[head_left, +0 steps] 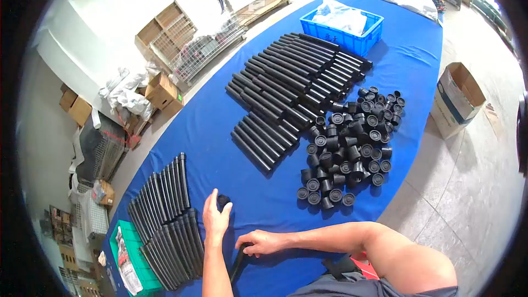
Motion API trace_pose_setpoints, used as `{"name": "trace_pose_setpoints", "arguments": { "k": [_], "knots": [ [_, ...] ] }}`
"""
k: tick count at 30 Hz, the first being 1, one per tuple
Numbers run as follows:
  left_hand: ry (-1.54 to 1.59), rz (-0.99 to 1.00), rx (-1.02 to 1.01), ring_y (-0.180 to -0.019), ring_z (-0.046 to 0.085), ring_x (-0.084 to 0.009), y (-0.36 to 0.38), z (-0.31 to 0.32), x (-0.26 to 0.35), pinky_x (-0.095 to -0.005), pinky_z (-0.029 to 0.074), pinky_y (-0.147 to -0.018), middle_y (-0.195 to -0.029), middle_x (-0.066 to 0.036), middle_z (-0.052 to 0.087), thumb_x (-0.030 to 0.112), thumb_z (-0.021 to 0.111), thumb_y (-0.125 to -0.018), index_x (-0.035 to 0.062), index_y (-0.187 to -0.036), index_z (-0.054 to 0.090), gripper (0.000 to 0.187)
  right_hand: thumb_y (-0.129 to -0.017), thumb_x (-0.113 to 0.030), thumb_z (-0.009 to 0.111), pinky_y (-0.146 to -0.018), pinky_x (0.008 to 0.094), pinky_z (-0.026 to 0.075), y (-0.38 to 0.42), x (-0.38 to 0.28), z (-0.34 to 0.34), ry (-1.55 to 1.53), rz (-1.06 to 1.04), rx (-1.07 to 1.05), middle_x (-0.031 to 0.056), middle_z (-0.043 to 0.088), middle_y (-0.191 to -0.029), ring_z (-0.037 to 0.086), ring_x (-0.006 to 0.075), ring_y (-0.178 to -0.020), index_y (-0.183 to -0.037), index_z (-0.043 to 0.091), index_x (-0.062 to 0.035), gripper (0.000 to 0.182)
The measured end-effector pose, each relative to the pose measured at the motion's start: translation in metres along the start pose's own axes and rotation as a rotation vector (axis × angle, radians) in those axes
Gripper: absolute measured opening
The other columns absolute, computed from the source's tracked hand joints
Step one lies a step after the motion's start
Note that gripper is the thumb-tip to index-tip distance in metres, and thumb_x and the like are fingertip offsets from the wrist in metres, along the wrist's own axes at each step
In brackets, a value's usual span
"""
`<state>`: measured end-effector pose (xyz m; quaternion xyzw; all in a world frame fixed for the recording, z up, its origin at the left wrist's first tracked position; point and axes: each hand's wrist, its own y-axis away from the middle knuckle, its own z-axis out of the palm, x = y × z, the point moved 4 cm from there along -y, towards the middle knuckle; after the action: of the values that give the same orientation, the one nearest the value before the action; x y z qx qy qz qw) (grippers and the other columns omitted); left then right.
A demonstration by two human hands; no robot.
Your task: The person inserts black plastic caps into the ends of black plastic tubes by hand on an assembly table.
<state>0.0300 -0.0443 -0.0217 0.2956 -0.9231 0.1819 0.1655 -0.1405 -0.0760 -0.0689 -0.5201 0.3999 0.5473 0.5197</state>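
My left hand [215, 217] is near the table's front, its fingers pointing away from me. Between its thumb and fingers sits a small black cap [223, 201], partly hidden. My right hand [261, 243] is closed on a black tube [237, 268] that slants down toward my body, its lower end hidden behind my left forearm. To the left of my left hand lie two rows of black tubes [173, 250] with wider ends. Ahead is a large stack of black tubes [275, 85]. A pile of loose black caps [346, 154] lies right of it.
All this is on a long table with a blue cloth [192, 115]. A blue crate [344, 30] holding white plastic stands at the far end. A green crate [135, 253] is at the left edge. On the floor are an open carton [456, 99] and a wire cage [203, 49].
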Motion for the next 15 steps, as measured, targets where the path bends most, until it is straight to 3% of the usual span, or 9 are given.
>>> {"name": "trace_pose_setpoints", "arguments": {
  "k": [1, 4, 8, 9, 12, 13, 15],
  "knots": [
    [-0.06, 0.075, -0.017, -0.109, 0.066, -0.036, -0.004, 0.005, -0.002, -0.0419, 0.053, -0.093, -0.124, -0.019, 0.067, 0.016, 0.075, -0.086, 0.0006, -0.131, 0.063, 0.05, -0.094, -0.012, 0.058, -0.064, 0.0351, 0.057, 0.0, -0.001, 0.0, -0.006, -0.009, 0.01, 0.0128, 0.07, -0.09, 0.068, 0.0182, -0.067, -0.121, 0.06, 0.0007, 0.03],
    [0.002, 0.015, 0.007, -0.112, 0.065, -0.0375, -0.01, 0.014, -0.001, -0.0445, 0.05, -0.099, -0.121, -0.022, 0.067, 0.014, 0.072, -0.087, -0.0003, -0.126, 0.066, 0.042, -0.094, -0.012, 0.058, -0.063, 0.0346, 0.057, -0.001, -0.001, -0.001, -0.012, -0.024, 0.03, 0.0123, 0.07, -0.091, 0.068, 0.0177, -0.068, -0.122, 0.06, 0.0006, 0.031],
    [0.173, -0.057, 0.057, -0.097, 0.065, -0.0262, -0.001, 0.006, -0.001, -0.0355, 0.052, -0.09, -0.109, -0.014, 0.064, 0.009, 0.07, -0.089, 0.0, -0.122, 0.069, 0.034, -0.097, -0.013, 0.056, -0.064, 0.0339, 0.057, -0.002, 0.001, 0.001, -0.057, -0.024, 0.03, 0.012, 0.068, -0.096, 0.067, 0.0178, -0.073, -0.126, 0.057, 0.001, 0.033],
    [0.229, -0.017, 0.092, -0.092, 0.061, -0.0183, 0.006, -0.003, 0.006, -0.0305, 0.051, -0.085, -0.107, -0.009, 0.06, 0.007, 0.069, -0.091, 0.0005, -0.119, 0.071, 0.029, -0.097, -0.014, 0.055, -0.064, 0.0338, 0.057, -0.002, 0.002, 0.001, -0.088, -0.026, 0.032, 0.012, 0.068, -0.098, 0.067, 0.0181, -0.075, -0.127, 0.056, 0.0013, 0.034],
    [0.394, -0.092, 0.072, -0.089, 0.059, -0.0168, 0.035, -0.033, 0.028, -0.0307, 0.052, -0.079, -0.104, -0.007, 0.057, 0.003, 0.073, -0.087, 0.0004, -0.133, 0.062, 0.047, -0.106, -0.031, 0.05, -0.074, 0.0328, 0.056, -0.004, 0.008, 0.0, -0.222, 0.097, 0.003, 0.0124, 0.063, -0.114, 0.064, 0.0164, -0.084, -0.142, 0.046, -0.0011, 0.047],
    [0.51, -0.133, 0.086, -0.092, 0.06, -0.0168, 0.049, -0.034, 0.021, -0.031, 0.052, -0.081, -0.107, -0.008, 0.059, 0.001, 0.074, -0.085, -0.0004, -0.138, 0.055, 0.056, -0.106, -0.035, 0.049, -0.074, 0.033, 0.056, -0.004, 0.007, -0.001, -0.257, 0.111, 0.013, 0.0126, 0.062, -0.114, 0.064, 0.0167, -0.085, -0.144, 0.044, -0.001, 0.051],
    [0.495, -0.191, 0.147, -0.095, 0.061, -0.0172, 0.072, -0.045, 0.025, -0.0313, 0.052, -0.083, -0.109, -0.009, 0.061, 0.001, 0.075, -0.084, -0.0006, -0.136, 0.055, 0.056, -0.107, -0.043, 0.047, -0.075, 0.0333, 0.056, -0.002, 0.005, -0.001, -0.326, 0.139, 0.034, 0.0131, 0.062, -0.114, 0.064, 0.0174, -0.087, -0.147, 0.039, -0.0009, 0.059]
  ]
}}
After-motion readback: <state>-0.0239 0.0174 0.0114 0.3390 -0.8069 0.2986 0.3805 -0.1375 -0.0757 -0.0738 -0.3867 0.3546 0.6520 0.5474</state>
